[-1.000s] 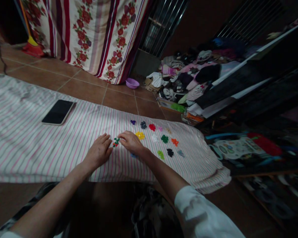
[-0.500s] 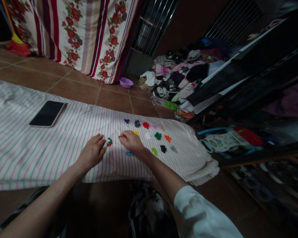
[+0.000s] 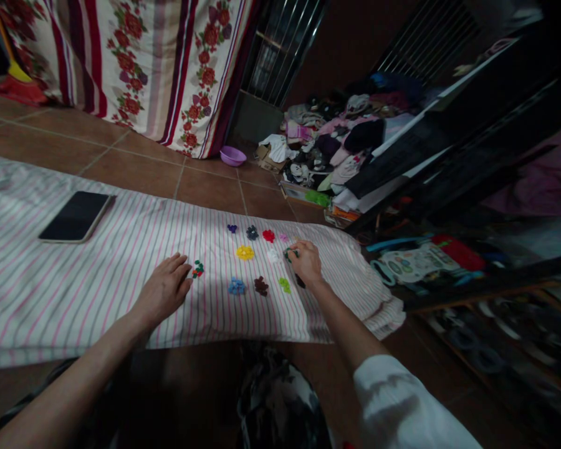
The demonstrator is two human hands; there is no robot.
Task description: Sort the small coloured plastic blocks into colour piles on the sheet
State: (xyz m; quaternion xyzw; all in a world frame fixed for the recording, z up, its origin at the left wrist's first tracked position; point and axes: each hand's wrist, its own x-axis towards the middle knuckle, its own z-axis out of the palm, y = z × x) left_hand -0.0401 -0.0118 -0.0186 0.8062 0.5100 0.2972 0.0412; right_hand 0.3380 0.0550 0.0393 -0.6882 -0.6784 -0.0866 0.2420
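My left hand lies flat on the striped cloth, fingers stretched out. Just right of its fingertips is a small mixed pile of green and red pieces. My right hand is at the dark green pile, thumb and fingers pinched together and partly covering it. Whether a piece is between those fingertips is hidden. Beside that hand are the white pile, the lime green pile and a partly covered black pile.
Further piles are yellow, blue, brown, purple, dark grey, red and pink. A phone lies at the left. Beyond the cloth are a purple basin and heaped clothes.
My right hand has moved right, from beside the yellow pile with a small green piece in its fingertips, to the dark green pile. The brown pile is uncovered. My left hand stays by the mixed pile.
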